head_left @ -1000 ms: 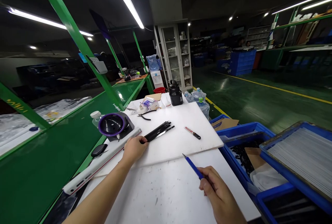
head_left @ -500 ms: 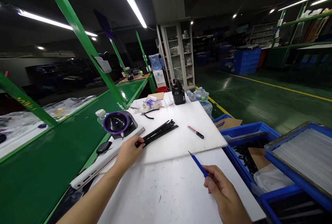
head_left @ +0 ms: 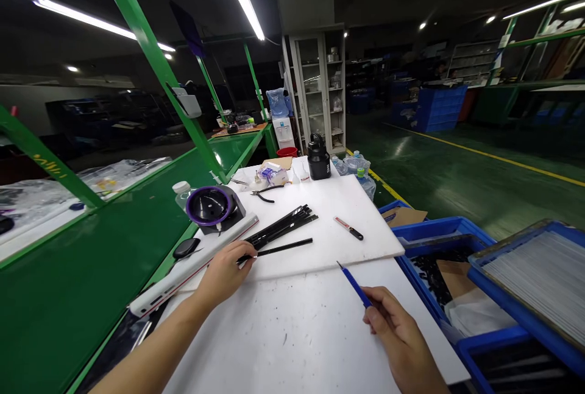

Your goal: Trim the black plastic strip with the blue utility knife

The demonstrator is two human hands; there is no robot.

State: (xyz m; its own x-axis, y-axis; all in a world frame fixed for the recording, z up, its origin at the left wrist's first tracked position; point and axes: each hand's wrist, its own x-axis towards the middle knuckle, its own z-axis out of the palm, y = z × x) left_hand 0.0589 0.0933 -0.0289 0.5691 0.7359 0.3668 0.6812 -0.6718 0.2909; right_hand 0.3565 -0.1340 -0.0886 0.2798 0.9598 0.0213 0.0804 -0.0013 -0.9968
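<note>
My left hand (head_left: 227,273) pinches the near end of a slim black strip (head_left: 287,246), which points right over the white foam board (head_left: 356,202). Just behind it a bundle of glossy black strips (head_left: 284,225) lies on the board, some ends fanned out. Above the front of the white table (head_left: 274,339), my right hand (head_left: 397,333) is closed round a blue pen-shaped craft knife (head_left: 354,284), its thin tip pointing up and left. A small cutter with a black handle (head_left: 351,229) rests on the board between the hands.
Left of the board are a long white bar (head_left: 196,266) and a purple-rimmed black round device (head_left: 209,206). Pliers (head_left: 265,193) and a black flask (head_left: 319,159) stand farther back. Blue crates (head_left: 461,223) line the right side, one holding a stack of white sheets (head_left: 542,275).
One black strip has come away from the bundle toward me, held by my left hand. My right hand keeps the blue knife in much the same pose. The view has shifted slightly.
</note>
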